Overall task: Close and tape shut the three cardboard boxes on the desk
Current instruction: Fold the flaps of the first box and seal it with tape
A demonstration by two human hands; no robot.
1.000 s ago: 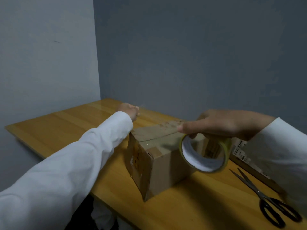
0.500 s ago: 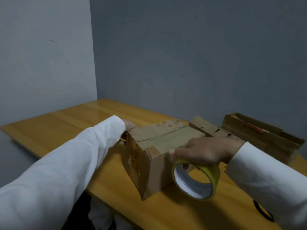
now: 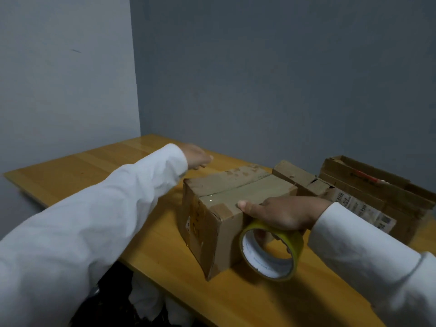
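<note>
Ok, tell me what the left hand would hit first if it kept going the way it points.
Probably nothing: the left hand points right above the bare desk, behind the closed box, with open space ahead. Motion blur makes depth uncertain.

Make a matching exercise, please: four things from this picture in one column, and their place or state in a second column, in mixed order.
Things:
1. tape roll
2. nearest box
3. left hand
4. far box

Place or state:
A. above the desk, behind the nearest box, holding nothing
B. flaps closed, clear tape along the top
C. top open, at the right near the wall
D. held by the right hand against a box side

Pairs: 1-D, 2-B, 3-A, 4-C
</note>
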